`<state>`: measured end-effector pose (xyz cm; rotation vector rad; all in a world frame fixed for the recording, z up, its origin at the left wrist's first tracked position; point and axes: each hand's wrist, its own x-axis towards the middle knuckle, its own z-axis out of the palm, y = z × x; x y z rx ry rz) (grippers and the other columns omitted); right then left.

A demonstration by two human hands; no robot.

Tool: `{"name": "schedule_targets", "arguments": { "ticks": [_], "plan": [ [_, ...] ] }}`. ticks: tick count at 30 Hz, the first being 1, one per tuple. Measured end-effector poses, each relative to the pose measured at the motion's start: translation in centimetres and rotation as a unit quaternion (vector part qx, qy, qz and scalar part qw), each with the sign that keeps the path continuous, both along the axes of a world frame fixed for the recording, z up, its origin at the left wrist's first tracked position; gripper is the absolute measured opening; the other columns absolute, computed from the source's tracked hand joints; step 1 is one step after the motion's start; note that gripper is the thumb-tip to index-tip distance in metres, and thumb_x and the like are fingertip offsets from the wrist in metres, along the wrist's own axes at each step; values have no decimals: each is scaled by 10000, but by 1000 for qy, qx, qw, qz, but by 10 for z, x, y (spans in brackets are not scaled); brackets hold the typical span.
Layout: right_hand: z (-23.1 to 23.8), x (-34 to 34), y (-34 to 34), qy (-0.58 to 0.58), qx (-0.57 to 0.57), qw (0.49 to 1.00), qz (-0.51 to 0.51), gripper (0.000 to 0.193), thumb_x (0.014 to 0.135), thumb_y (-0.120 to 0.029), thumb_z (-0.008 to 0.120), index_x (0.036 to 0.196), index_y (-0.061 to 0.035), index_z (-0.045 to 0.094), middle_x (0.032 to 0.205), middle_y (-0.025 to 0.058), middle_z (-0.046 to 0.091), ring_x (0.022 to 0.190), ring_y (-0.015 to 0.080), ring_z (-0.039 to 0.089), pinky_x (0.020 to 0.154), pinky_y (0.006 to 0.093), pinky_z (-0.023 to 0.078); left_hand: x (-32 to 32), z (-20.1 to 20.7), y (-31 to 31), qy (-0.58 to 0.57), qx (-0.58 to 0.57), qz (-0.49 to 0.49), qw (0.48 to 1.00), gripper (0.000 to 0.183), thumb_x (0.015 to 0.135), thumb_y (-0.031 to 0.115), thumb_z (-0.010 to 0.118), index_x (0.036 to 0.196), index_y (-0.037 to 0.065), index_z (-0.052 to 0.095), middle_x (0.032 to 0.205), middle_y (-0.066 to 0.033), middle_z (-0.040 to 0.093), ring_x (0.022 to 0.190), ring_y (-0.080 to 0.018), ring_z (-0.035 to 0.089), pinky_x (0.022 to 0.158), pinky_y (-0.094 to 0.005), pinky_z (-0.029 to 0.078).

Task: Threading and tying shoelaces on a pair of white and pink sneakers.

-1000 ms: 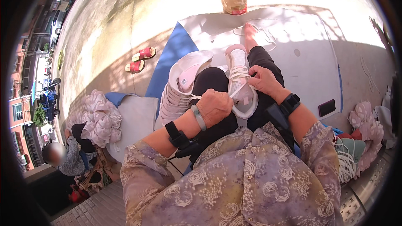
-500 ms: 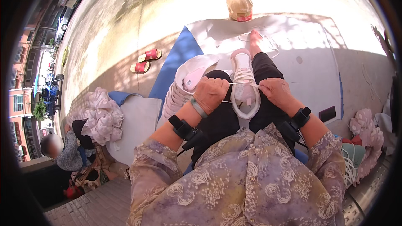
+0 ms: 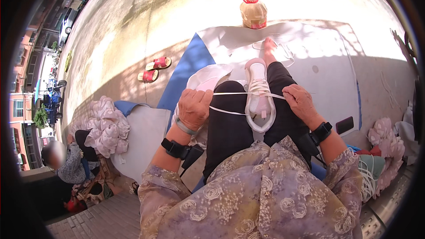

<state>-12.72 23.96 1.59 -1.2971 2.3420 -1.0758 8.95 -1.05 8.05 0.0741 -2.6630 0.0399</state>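
A pale pink and white sneaker [image 3: 258, 102] rests between my thighs, its toe pointing away from me. White shoelace [image 3: 232, 93] runs through its upper part and stretches out to both sides. My left hand [image 3: 193, 108] is closed on the lace left of the shoe, above my left knee. On the other side, my right hand [image 3: 302, 102] pinches the lace over my right thigh. A second strand of lace slants from my left hand down to the shoe. Behind my left hand is a stack of pinkish-white shoe pieces [image 3: 208, 76], partly hidden.
A large jug with a red cap [image 3: 254, 14] stands beyond the white sheet [image 3: 327, 75]. Red slippers [image 3: 158, 63] lie at left, near a pile of shoe pieces [image 3: 106, 126] and another person [image 3: 75, 161]. At right are a phone [image 3: 345, 125] and more pale shoe pieces [image 3: 386, 146].
My hands have moved apart, the left one farther left and lower, the right one slightly right. The lace between them now spans a longer stretch across the shoe.
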Motion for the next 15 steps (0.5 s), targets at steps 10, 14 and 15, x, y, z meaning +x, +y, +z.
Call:
{"name": "schedule_targets", "arguments": {
  "ticks": [10,14,15],
  "plan": [
    [42,32,-103,-347,77,901,248,507,912,-481,420,787,-31,618,582,79,565,537,180,551,548,303,431,-8,66,10,67,-53,-111,990,278,635,41,631,913,37,632,574,-8,416,539,-174,464,602,-327,396],
    [93,14,-98,-450,-26,857,249,320,915,-315,524,917,-15,636,613,-32,505,533,45,443,502,193,363,-6,57,10,68,0,-90,994,275,660,29,672,932,32,634,556,2,434,496,-166,458,531,-299,377],
    [107,6,-91,-479,-74,844,231,265,910,-254,535,930,-10,634,619,-37,501,539,40,443,506,181,358,-7,52,14,81,39,-97,991,275,673,30,686,943,29,632,552,5,442,489,-162,463,511,-288,368]
  ]
}}
